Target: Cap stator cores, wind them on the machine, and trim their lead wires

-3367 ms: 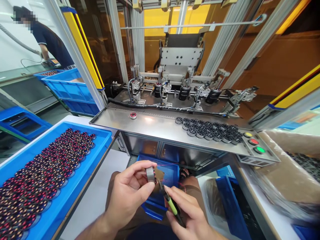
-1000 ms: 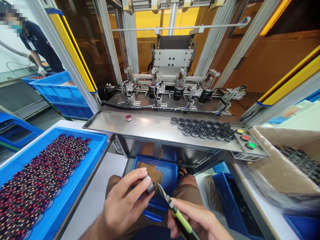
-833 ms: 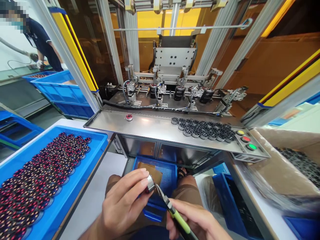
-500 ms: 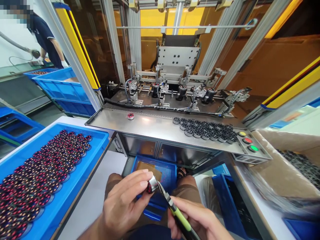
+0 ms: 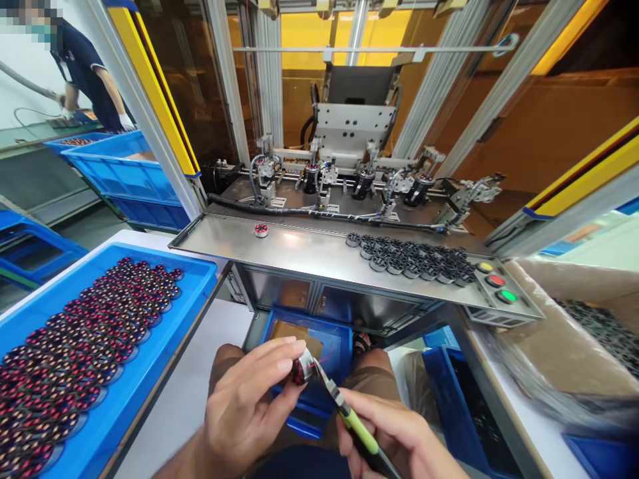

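Between the fingers and thumb of my left hand (image 5: pixel 249 399) is a small motor stator (image 5: pixel 303 367), a silvery ring with red and black windings. My right hand (image 5: pixel 384 426) is wrapped round a pair of cutting pliers (image 5: pixel 357 426) with green and black handles. The plier tips meet the right edge of the stator, where a thin red wire shows. Both hands are above a blue bin (image 5: pixel 337 352) between the knees. Another wound stator (image 5: pixel 261 231) sits alone on the metal ledge (image 5: pixel 299 247) ahead.
At left, a blue tray (image 5: pixel 202 266) holds many wound stators. Black-and-silver cores (image 5: pixel 409 256) are clustered on the ledge's right, beside a button box (image 5: pixel 504 306). Behind stands a winding machine (image 5: pixel 349 140). A lined carton (image 5: pixel 539 279) is at right; a co-worker (image 5: pixel 94 73) stands far left.
The stator has turned slightly in my left hand, and the plier tips remain at its edge. The co-worker at far left has shifted a little.
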Demonstrator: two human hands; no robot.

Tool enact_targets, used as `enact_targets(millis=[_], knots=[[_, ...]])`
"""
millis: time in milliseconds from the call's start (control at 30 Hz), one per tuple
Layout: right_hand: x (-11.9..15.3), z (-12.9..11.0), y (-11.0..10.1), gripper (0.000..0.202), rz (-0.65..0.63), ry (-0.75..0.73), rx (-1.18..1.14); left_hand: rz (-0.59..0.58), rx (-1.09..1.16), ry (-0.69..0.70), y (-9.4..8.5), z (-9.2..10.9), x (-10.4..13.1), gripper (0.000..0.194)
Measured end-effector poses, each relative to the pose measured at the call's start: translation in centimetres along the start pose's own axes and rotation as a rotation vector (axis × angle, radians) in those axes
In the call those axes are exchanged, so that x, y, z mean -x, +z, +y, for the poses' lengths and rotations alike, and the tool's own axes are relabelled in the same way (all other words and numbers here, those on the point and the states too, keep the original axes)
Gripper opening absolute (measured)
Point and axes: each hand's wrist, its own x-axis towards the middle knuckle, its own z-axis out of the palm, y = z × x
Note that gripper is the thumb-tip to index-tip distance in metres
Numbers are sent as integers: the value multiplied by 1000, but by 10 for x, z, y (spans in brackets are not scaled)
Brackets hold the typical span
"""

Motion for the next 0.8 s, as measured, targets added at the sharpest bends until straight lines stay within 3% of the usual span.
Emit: enact_targets(millis=[200, 333, 433, 500, 633, 800], knots=[[-7, -3, -1, 51, 36, -31, 171, -8, -9, 10, 0, 0, 1, 74], [-9, -10, -5, 53, 102, 30, 229, 19, 29, -20, 0, -3, 7, 74], [-14, -11, -13, 56, 139, -11, 292, 76, 147, -130, 2, -6, 13, 68], [-26, -9, -23, 53, 168, -79, 433, 142, 269, -285, 4, -8, 16, 59], [-84, -8, -56, 53, 256, -239, 718, 204, 698, -596, 6, -13, 18, 54], [-191, 5, -102, 61, 289, -253, 1051, 171, 1051, -697, 1, -16, 21, 68]])
